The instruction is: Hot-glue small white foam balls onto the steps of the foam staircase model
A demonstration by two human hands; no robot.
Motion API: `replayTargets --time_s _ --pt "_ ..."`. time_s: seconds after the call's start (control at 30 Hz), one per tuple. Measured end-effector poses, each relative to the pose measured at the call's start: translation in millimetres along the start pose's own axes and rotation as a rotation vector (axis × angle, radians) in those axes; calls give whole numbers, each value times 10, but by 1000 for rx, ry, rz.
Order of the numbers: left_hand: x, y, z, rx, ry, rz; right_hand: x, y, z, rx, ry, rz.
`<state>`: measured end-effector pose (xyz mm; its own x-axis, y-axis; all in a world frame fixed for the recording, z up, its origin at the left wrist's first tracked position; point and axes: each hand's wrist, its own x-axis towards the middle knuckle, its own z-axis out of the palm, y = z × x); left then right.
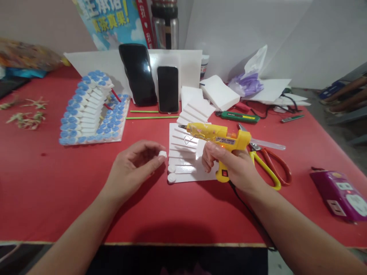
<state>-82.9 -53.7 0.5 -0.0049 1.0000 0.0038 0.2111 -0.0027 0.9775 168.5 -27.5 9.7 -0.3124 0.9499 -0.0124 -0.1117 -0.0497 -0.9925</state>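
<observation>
My right hand [229,162] grips a yellow hot glue gun [212,133] by its handle, its nozzle pointing left and a clear glue stick [268,144] poking out the back. Between the thumb and fingertips of my left hand [137,162] is a small white round piece [163,154]. Below the glue gun lies a white board [183,177] with white strips set across it like steps. Two white discs [171,169] sit at the board's lower left corner. My right hand and the gun hide part of this board.
A stair model with blue and white discs [77,114] stands at left. Two phones [168,89] lean on a white panel behind green sticks [151,117]. White strips [197,110], a green utility knife [237,117], pliers [271,164] and a purple power socket box [338,193] lie around. A cord trails rightward.
</observation>
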Motion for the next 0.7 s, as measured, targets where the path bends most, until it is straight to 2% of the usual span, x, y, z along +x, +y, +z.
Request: replayTargets --time_s 0.13,0.33,0.7 --pt "17 -32 -19 -164 20 -83 1 8 8 9 -8 -6" --pt "4 0 57 -395 -53 -224 -4 -6 24 -13 -14 16" --pt "7 10 57 -465 -36 -238 -13 -4 4 -9 -15 -12"
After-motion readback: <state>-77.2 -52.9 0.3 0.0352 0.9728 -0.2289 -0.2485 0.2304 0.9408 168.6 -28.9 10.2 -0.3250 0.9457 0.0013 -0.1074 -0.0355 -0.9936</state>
